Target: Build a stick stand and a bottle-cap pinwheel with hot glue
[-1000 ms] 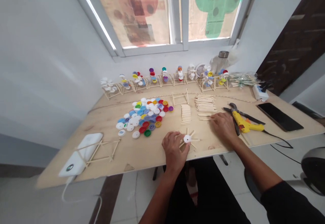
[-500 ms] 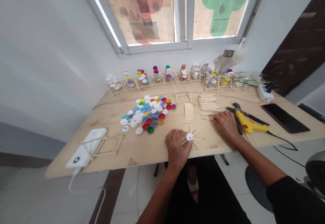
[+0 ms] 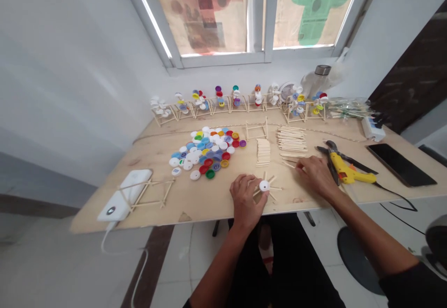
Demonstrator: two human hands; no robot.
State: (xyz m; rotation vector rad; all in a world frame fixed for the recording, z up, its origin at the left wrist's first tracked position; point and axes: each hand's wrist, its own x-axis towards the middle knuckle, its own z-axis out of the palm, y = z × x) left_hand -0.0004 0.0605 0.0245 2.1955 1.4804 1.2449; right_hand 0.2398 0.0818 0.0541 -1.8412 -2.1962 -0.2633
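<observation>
My left hand [image 3: 247, 200] is closed around the left side of a white disc [image 3: 264, 186] from which several short sticks spread out like spokes near the table's front edge. To the right, my right hand [image 3: 316, 174] pinches the end of a thin wooden stick [image 3: 288, 164] just in front of a stack of long sticks [image 3: 292, 139]. A pile of shorter sticks [image 3: 263, 152] lies between the disc and a wooden stick frame [image 3: 257, 130]. Coloured bottle caps [image 3: 206, 152] are heaped left of centre.
Behind stands a row of cap-and-stick models [image 3: 220, 103]. At right are pliers [image 3: 331, 147], a yellow glue gun [image 3: 349, 172], a phone [image 3: 401, 164] and a power strip [image 3: 373, 129]. A white power bank [image 3: 125, 194] touches another stick frame [image 3: 152, 193] at left.
My right hand has drawn back slightly from the long stick stack, and a stick now shows at its fingertips. My left hand stays at the disc. The view has shifted a little.
</observation>
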